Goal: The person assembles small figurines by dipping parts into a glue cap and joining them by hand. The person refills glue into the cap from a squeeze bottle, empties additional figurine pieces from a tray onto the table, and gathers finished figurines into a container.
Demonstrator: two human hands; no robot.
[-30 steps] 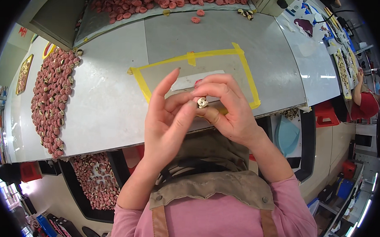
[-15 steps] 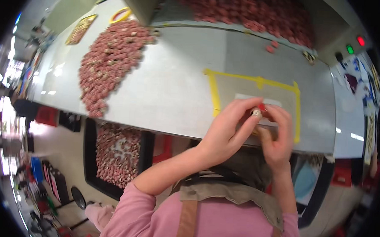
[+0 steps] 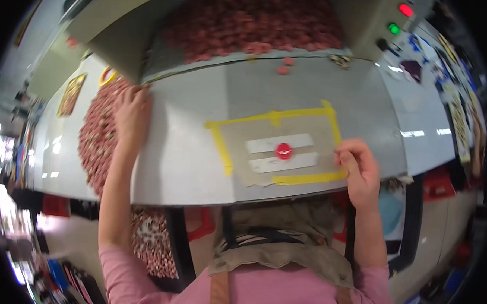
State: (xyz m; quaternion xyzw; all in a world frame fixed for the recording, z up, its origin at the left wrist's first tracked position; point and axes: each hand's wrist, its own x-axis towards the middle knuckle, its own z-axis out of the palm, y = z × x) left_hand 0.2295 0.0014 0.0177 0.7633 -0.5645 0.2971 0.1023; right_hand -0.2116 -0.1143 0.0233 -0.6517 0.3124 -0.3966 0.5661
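A small round red piece [image 3: 284,151] lies on two white strips [image 3: 279,144] inside a yellow-taped area on the table. To its right, my right hand [image 3: 360,170] is held low over the tape edge with fingers curled in a pinch; whether anything sits between them is hard to see. Far to the left, my left hand [image 3: 132,114] rests at the right edge of a heap of small pinkish-red pieces [image 3: 98,132]. Its fingers are bent together over the heap, and what they grip is hidden.
Many red pieces [image 3: 254,27] lie under a grey machine housing [image 3: 117,48] at the back. Two loose red pieces [image 3: 283,70] are in front of it. A yellow tape roll [image 3: 107,76] and a tray [image 3: 71,95] sit far left. Below the table edge is a black-rimmed bin [image 3: 175,241].
My hands have parted: the left went across to the heap, the right drew back to the right. The red piece that was between my fingers now lies on the white strips. The view has shifted.
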